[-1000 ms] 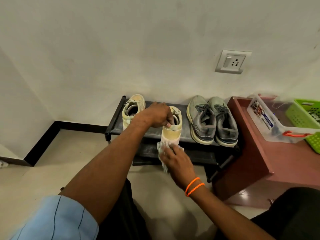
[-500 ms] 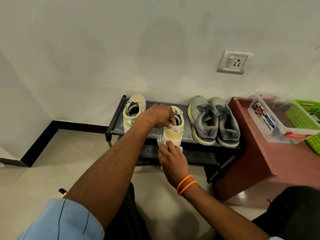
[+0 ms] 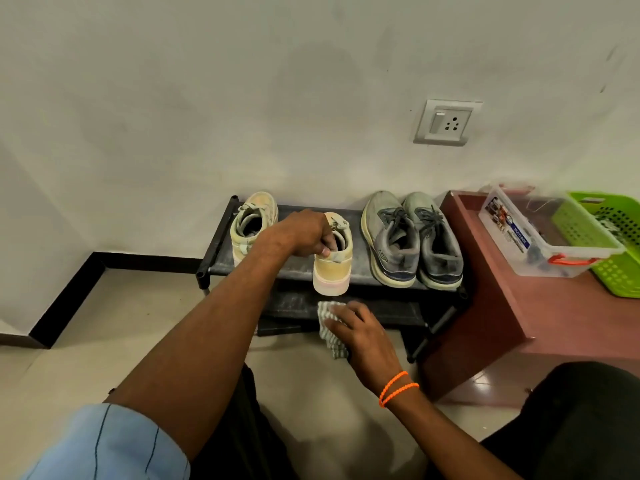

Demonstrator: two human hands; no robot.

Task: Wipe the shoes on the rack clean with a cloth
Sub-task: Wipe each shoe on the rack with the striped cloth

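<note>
While the left hand (image 3: pixel 304 233) pinches the pale yellow canvas sneaker (image 3: pixel 333 258) by its collar, steadying it on the black metal rack (image 3: pixel 294 265), the right hand (image 3: pixel 360 327), at 6 o'clock below, clutches the striped grey cloth (image 3: pixel 330 332), likely between wipes.

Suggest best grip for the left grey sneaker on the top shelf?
Probably the heel collar of the left grey sneaker, from above and the front. Its heel faces the person at the shelf's front edge and the opening faces up, so fingers can hook inside. Its mate touches it on the right, blocking a side grip.
</note>
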